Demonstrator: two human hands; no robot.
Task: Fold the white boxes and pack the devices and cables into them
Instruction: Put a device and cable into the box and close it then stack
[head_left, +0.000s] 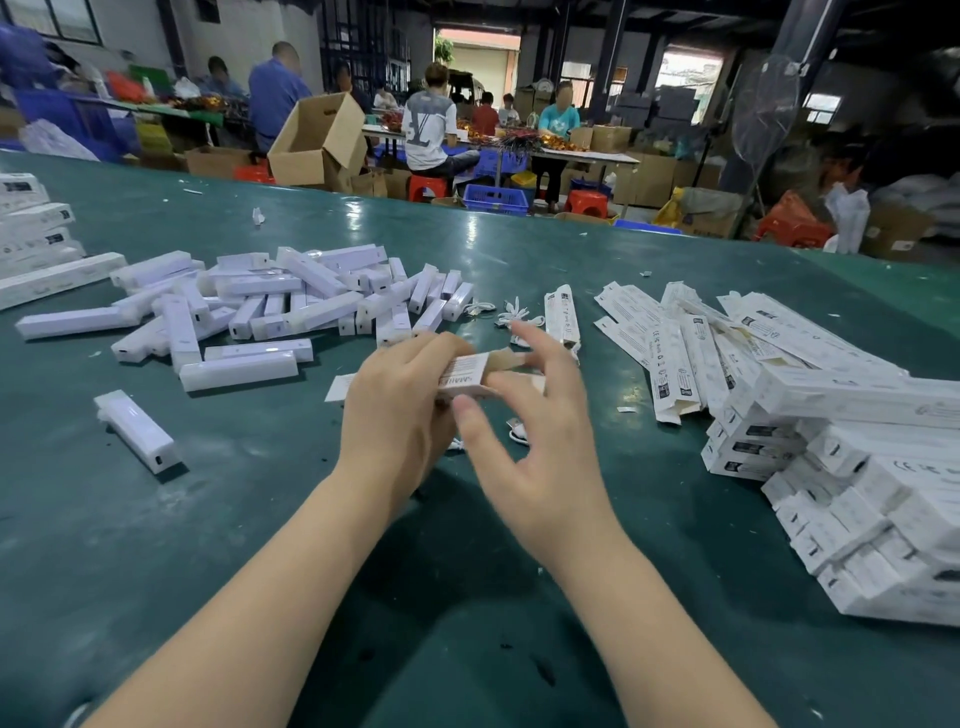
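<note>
— So, where is the white box (470, 375) right now?

— Up off the green table (519, 249), held between both hands near the middle. The left hand (397, 410) has its grip curled round the box's near end, printed side up. The right hand (540, 441) meets it from the other side: thumb pressed against the box, fingers spread and loose over the brown open flap.

— And the devices?

— A loose heap of white devices (270, 301) lies on the table to the left, with one device (139, 431) apart, nearer the person. A few white cables (511, 317) lie just beyond the hands, another cable (519, 431) beneath them.

— The other boxes?

— Flat unfolded boxes (670, 332) fan out on the right; beside them, nearer the edge, sits a stack of folded boxes (852, 499).
</note>
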